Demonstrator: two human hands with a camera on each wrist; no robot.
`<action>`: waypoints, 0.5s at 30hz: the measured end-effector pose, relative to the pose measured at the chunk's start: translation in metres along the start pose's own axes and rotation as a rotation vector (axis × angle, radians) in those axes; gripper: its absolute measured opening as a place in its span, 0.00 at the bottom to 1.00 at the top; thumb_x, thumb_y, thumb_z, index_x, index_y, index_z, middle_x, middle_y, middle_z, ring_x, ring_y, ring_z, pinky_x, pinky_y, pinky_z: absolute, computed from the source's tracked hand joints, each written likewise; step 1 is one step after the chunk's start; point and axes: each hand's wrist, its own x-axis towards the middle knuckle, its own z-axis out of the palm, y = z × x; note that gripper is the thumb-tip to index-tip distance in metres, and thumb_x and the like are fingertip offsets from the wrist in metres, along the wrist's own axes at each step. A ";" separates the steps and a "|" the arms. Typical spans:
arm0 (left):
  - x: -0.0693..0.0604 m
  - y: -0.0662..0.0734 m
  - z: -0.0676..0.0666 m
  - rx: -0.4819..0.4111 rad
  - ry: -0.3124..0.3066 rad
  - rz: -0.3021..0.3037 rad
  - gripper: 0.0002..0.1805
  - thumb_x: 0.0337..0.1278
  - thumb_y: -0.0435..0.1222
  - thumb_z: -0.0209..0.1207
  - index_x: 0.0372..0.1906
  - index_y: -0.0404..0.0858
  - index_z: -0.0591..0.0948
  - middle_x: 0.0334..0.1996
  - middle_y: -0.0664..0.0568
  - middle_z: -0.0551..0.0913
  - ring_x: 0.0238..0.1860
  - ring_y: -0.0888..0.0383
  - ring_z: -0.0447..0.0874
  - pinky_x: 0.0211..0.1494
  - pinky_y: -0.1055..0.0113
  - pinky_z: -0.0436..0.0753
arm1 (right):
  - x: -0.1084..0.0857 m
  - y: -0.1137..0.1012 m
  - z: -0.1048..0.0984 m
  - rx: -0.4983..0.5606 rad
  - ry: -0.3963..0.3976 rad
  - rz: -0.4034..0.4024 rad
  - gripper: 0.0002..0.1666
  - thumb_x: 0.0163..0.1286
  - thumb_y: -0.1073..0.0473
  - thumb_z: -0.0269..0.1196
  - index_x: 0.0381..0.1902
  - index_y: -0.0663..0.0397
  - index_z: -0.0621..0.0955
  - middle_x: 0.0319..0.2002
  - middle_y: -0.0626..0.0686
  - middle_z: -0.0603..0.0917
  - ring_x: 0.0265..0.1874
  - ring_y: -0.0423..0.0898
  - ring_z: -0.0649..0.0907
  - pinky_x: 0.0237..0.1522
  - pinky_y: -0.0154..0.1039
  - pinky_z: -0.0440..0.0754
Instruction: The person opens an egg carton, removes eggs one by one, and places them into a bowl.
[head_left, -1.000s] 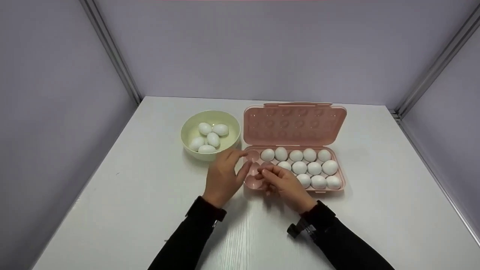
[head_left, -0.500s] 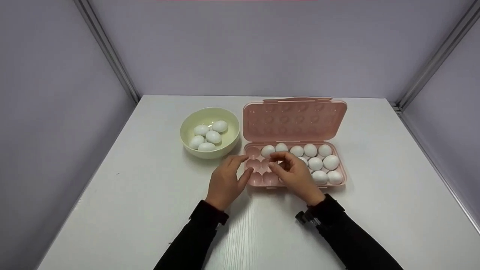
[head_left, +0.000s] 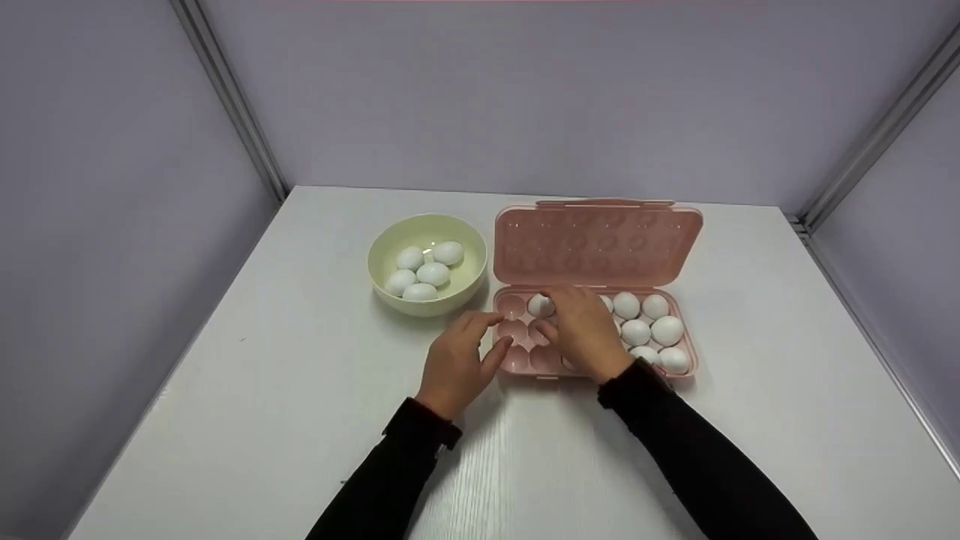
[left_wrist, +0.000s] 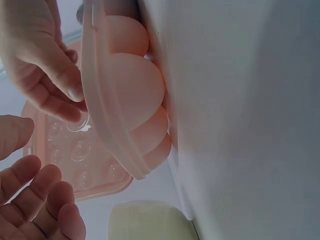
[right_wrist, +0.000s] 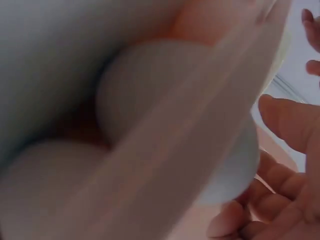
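Note:
A pink egg carton (head_left: 547, 373) lies with its lid (head_left: 596, 244) raised, white eggs (head_left: 667, 331) filling its right part; several cups at the left hold nothing. My left hand (head_left: 456, 367) is at the carton's left edge, thumb and fingers apart, holding nothing. Over the carton's middle is my right hand (head_left: 589, 330), fingers and thumb apart near an egg (head_left: 541, 305) in the back row; it hides some eggs. In the right wrist view the thumb and bent fingers of the right hand (right_wrist: 292, 170) stand apart, with no egg between them.
Left of the carton stands a pale green bowl (head_left: 382, 289) with several white eggs (head_left: 433, 274) in it. Both stand on a white table (head_left: 262, 397) enclosed by grey panels at the back and sides.
My right hand has moved right and then forward over the carton, its fingers spreading apart. The left hand has stayed almost in place. The whole head view has shifted slightly.

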 end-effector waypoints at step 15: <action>-0.001 0.003 0.001 -0.012 -0.025 -0.012 0.14 0.65 0.41 0.72 0.51 0.40 0.87 0.45 0.50 0.89 0.45 0.56 0.89 0.44 0.61 0.88 | 0.017 0.001 0.007 -0.179 -0.173 0.022 0.30 0.66 0.59 0.74 0.65 0.60 0.81 0.54 0.69 0.85 0.56 0.69 0.84 0.63 0.64 0.80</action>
